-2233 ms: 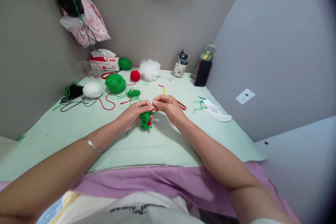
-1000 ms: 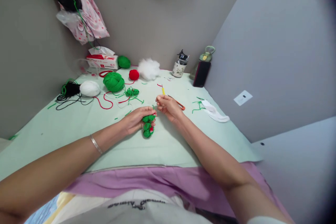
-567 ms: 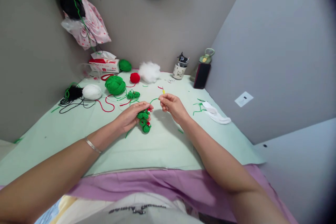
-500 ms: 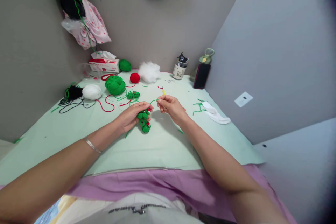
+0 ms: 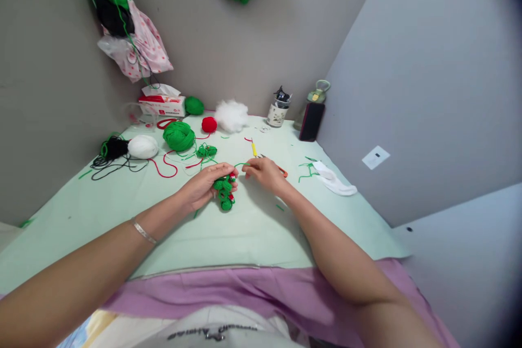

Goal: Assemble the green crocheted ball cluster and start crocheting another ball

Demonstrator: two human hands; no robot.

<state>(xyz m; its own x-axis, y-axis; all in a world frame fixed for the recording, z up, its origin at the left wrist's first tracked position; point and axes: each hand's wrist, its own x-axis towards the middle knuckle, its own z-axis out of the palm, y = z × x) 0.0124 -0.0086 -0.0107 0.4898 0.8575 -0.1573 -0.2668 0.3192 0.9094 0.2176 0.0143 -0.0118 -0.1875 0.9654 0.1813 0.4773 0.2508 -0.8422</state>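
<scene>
My left hand [image 5: 199, 189] is closed around a small green crocheted piece [image 5: 224, 187] with red and white bits, holding it above the table. Its rounded lower end hangs below the fingers, and part of it is hidden in the palm. From its top a green yarn strand [image 5: 241, 164] runs across to my right hand [image 5: 264, 173], whose thumb and fingers pinch it. Just beyond the right hand lies a yellow-handled crochet hook [image 5: 254, 148]. Scissors with an orange handle [image 5: 283, 172] rest partly hidden behind that hand.
Farther back are a green yarn ball [image 5: 179, 136], a red yarn ball [image 5: 209, 124], white yarn [image 5: 142, 147], white stuffing [image 5: 231, 116] and a tissue box [image 5: 162, 105]. A jar [image 5: 279, 111], a phone [image 5: 312, 122] and a white cloth piece [image 5: 335, 179] are to the right.
My right hand has turned knuckles-up and come slightly lower, still pinching the strand. More of the hook and scissors shows behind it. My left hand keeps its hold; the view has tilted slightly.
</scene>
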